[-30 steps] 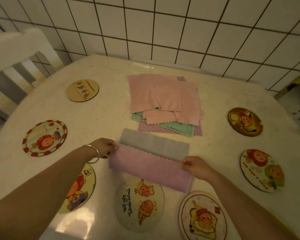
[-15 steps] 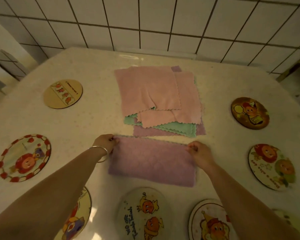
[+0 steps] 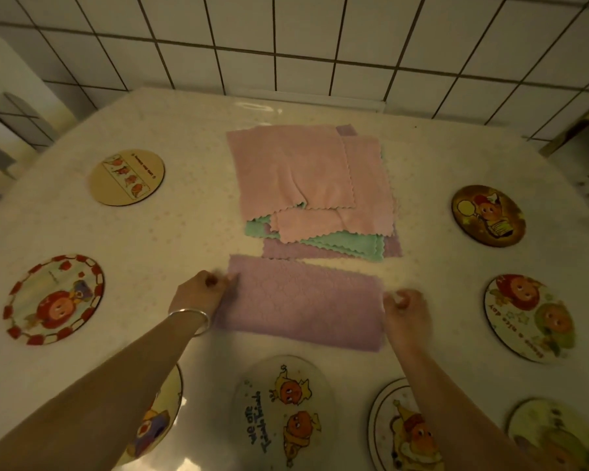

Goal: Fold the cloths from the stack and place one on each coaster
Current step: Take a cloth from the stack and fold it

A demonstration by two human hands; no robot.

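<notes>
Left hand [image 3: 200,294] pinches the purple cloth's [image 3: 303,300] left end; the right hand [image 3: 405,309], fingers curled, has just let go of the right end. The near half has come over, so the first fold lies flat before the stack [image 3: 313,192], coasters [image 3: 283,413] bare.

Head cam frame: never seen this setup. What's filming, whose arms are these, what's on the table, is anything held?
No robot here. A person wears a wide-angle camera on the head, looking down at their own bare arms. On the pale speckled table lie round picture coasters, such as the red-rimmed coaster, around a loose stack of pink, green and purple cloths. In front lies a purple cloth folded into a rectangle. The left hand, with a silver bangle on its wrist, pinches its left edge. The right hand is curled at the right edge; blur hides whether it grips.
</notes>
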